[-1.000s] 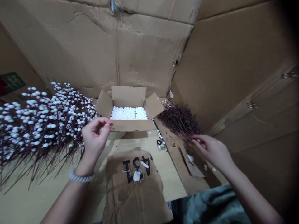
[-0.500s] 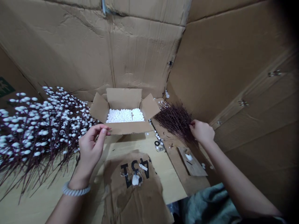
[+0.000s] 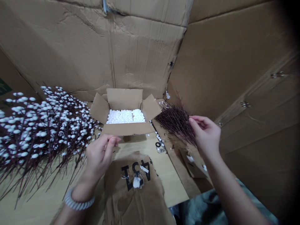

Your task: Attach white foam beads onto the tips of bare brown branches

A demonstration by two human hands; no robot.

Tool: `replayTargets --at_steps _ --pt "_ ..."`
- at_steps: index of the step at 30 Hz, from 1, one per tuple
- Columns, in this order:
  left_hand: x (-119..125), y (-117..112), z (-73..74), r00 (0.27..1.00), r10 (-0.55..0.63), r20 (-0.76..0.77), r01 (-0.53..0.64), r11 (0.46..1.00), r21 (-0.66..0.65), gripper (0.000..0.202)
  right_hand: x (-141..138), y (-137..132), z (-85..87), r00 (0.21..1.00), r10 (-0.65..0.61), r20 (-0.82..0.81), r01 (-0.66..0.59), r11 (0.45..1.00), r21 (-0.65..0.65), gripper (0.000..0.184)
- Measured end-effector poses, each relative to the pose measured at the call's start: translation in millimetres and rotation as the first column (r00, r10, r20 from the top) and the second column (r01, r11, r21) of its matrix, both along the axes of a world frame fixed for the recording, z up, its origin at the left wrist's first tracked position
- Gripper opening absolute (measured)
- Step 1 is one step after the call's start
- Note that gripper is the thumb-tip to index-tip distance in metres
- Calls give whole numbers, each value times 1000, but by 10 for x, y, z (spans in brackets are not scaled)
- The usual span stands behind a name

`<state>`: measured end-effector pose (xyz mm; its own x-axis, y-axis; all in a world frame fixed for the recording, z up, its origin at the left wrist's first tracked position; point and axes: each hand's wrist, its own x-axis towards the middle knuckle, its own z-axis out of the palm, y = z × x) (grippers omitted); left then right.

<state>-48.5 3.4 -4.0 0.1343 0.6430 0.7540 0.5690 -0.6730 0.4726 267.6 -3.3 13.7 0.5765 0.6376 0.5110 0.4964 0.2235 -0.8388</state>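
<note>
My left hand [image 3: 99, 156], a grey coil band [image 3: 79, 200] round its wrist, hovers just in front of the open carton with thumb and fingers pressed together. Whatever may be between those fingertips is too small to make out. At the right, my right hand [image 3: 207, 136] pinches at the near end of a bundle of thin dark twigs [image 3: 174, 122], apparently on a single twig. White foam balls [image 3: 124, 116] fill the small cardboard carton [image 3: 128, 128]. To the left lies a heap of dark stems tipped with white balls [image 3: 47, 125].
A cardboard piece with black print [image 3: 140, 203] lies in front, bearing white glue-like lumps [image 3: 136, 182]. Loose balls and a black ring [image 3: 158, 144] lie right of the carton. A smaller cardboard scrap [image 3: 194, 164] sits below my right hand. Tall cardboard walls [image 3: 145, 56] enclose the back and right.
My left hand has moved right and nearer to me, its fingers curling more. My right hand has turned and shifted slightly right, still at the twig bundle.
</note>
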Motion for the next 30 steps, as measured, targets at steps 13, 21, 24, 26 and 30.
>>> replayTargets --at_steps 13,21,24,26,30 --pt "41 -31 26 1000 -5 -2 5 998 66 24 -1088 -173 46 873 361 -329 -323 932 164 12" --pt "73 -25 5 999 37 -36 -30 984 174 47 -1275 -160 37 845 365 -391 -331 931 154 15" --pt "92 -17 -1 999 13 -38 -8 991 136 47 -1314 -154 31 841 374 -391 -342 927 151 15" --pt "95 -8 -6 1000 -15 -20 16 997 76 42 -1331 -152 25 842 377 -385 -343 926 156 14" --pt "84 9 -25 996 -85 -23 85 996 -1 32 -1349 -148 21 853 374 -364 -344 927 147 12"
